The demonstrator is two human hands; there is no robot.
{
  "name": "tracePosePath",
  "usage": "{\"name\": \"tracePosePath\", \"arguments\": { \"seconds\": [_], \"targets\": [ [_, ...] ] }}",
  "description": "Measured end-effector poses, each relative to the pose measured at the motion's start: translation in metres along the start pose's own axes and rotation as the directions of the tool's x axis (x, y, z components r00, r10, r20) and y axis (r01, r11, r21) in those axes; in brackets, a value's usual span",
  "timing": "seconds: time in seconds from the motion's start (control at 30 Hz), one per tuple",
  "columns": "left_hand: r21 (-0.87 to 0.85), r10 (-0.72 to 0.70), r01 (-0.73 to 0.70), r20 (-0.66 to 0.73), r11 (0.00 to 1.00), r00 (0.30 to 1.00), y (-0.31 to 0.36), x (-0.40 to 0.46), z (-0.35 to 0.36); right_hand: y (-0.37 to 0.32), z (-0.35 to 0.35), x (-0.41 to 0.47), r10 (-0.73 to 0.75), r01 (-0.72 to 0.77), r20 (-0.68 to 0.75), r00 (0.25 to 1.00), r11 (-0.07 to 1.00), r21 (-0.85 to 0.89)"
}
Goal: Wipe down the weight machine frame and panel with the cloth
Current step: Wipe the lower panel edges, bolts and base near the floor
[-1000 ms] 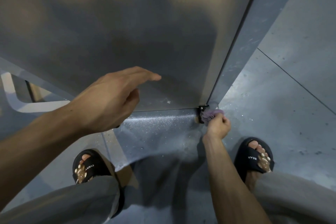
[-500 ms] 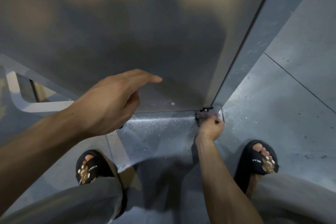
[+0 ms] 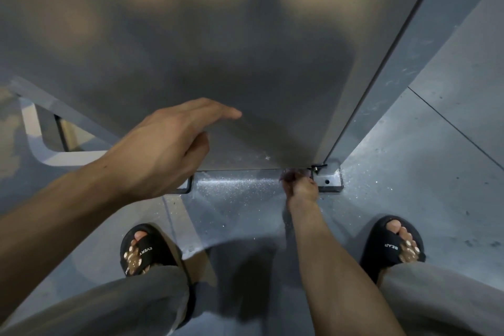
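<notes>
two black slides (image 3: 147,251) are planted on the grey floor (image 3: 409,177). farther off, the purple cloth (image 3: 291,172) is gripped by the right hand (image 3: 301,188) at the panel (image 3: 218,63)'s lower edge, beside the frame's foot plate (image 3: 328,180). the left hand (image 3: 166,144) is held flat, fingers straight, against the panel.

Dim, cool lighting. Blurred warm reflections cross the grey metal panel (image 3: 218,49) at the top of the frame. Speckled glare marks the glossy grey floor (image 3: 240,185) at centre. Wide-angle distortion bends the edges.
</notes>
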State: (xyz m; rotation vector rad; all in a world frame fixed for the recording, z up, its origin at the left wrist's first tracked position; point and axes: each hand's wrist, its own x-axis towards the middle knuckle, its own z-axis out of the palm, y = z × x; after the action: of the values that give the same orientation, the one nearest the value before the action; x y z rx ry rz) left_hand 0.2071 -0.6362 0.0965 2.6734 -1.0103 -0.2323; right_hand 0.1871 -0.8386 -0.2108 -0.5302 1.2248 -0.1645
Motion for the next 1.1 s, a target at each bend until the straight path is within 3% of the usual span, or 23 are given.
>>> {"name": "tracePosePath", "arguments": {
  "seconds": [0.1, 0.37, 0.7, 0.83, 0.97, 1.1],
  "targets": [
    [-0.013, -0.002, 0.002, -0.018, 1.0, 1.0, -0.002, -0.002, -0.003, -0.008, 0.007, -0.002, 0.035, -0.036, 0.043, 0.998, 0.999, 0.02],
    [-0.027, 0.039, -0.041, -0.048, 0.999, 0.998, -0.003, -0.003, -0.006, -0.001, 0.006, -0.017, -0.076, 0.06, 0.082, 0.994, 0.982, 0.179],
    [-0.002, 0.02, -0.02, -0.05, 1.0, 0.999, 0.001, 0.001, -0.007, -0.01, 0.014, -0.035, 0.008, -0.024, 0.126, 0.992, 0.991, 0.128],
    [-0.005, 0.021, -0.021, -0.062, 1.0, 0.998, 0.003, 0.004, -0.005, -0.015, 0.021, -0.054, -0.042, 0.005, 0.157, 0.987, 0.974, 0.228],
    [0.001, 0.001, -0.001, -0.045, 1.0, 0.999, 0.003, 0.002, -0.003, -0.013, 0.025, -0.06, -0.141, 0.121, 0.07, 0.988, 0.965, 0.231],
    [-0.008, -0.007, 0.006, -0.048, 1.0, 0.999, 0.002, 0.003, -0.004, -0.008, 0.024, -0.05, -0.067, 0.066, -0.005, 0.998, 0.982, 0.178]
  ]
}}
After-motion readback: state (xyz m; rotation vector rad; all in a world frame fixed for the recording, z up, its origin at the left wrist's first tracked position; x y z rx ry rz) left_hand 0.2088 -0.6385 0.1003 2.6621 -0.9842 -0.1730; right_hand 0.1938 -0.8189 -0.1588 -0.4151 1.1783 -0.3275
